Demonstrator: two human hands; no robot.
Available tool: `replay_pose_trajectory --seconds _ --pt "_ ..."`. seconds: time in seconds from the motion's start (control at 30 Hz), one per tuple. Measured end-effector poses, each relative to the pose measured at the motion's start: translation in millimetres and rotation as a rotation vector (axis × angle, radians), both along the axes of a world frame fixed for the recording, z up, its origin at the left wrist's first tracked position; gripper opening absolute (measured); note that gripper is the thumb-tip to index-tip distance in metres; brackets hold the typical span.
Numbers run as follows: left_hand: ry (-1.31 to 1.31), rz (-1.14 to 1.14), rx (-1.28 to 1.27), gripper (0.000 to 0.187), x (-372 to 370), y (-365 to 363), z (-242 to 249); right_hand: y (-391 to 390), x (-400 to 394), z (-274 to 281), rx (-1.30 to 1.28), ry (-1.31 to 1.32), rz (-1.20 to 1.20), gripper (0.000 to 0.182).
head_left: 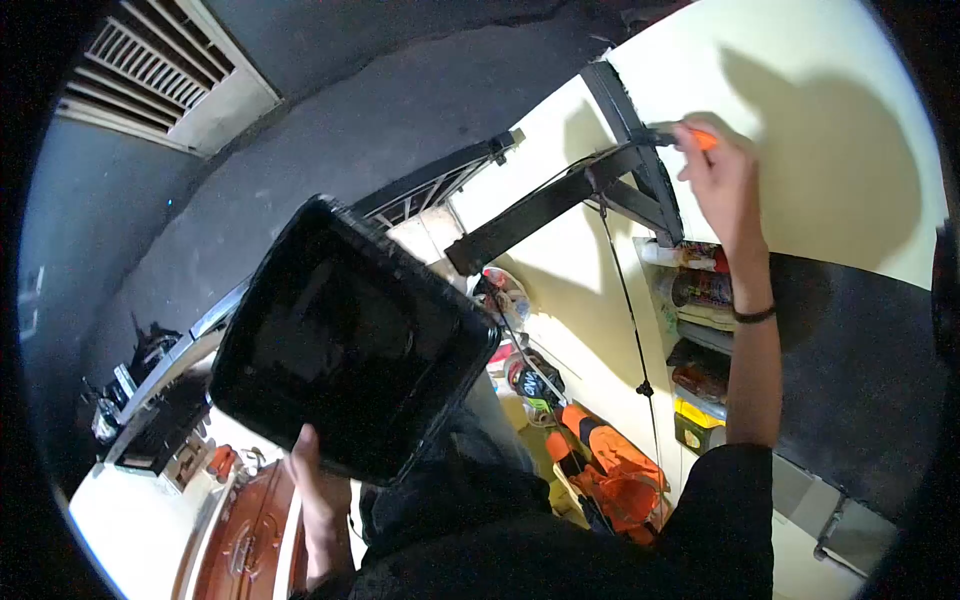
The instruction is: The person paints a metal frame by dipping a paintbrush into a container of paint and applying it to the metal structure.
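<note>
My left hand (312, 485) grips the lower edge of a black square tub (340, 345), thumb over the rim; its inside is dark and glossy. Up at the right, my right hand (715, 165) is closed on the orange handle of a brush (704, 138). The dark end of the brush touches a black bracket (630, 125) fixed to the pale wall. From this bracket a black beam (545, 215) juts out to the lower left. A dark cord hangs from the beam.
Below are orange and black items (620, 485) and a shelf of packed goods (700, 290). A vent grille (150, 65) is at the upper left, a black railing (430, 185) behind the tub, and a brown wooden door (245, 530) at the lower left.
</note>
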State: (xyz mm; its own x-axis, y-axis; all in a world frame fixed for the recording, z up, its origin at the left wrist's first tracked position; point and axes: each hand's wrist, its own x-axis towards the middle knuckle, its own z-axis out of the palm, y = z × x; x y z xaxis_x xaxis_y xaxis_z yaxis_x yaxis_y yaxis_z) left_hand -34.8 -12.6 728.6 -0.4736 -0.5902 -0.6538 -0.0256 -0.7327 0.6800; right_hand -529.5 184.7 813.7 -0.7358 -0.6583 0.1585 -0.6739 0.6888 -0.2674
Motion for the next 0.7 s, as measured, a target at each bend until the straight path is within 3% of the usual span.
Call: replay_pose_trajectory --seconds 0.1,0.23,0.3,0.43,0.7 --pt "0.017 0.056 0.023 0.057 -32 3 13 -8 44 49 -0.211 -0.066 -0.129 0.029" --pt "-0.041 -0.05 0.024 0.074 -48 16 11 5 132 109 -0.471 -0.202 -0.192 0.034" --pt "0.051 -0.156 0.02 0.073 -62 26 28 14 179 113 -0.49 -0.208 -0.169 0.036" --pt "0.269 -0.329 0.042 0.071 -71 52 36 29 254 114 -0.281 -0.239 -0.292 0.03" --pt "0.41 -0.406 0.027 0.075 -67 79 55 63 291 104 -0.269 -0.1 -0.145 0.017"
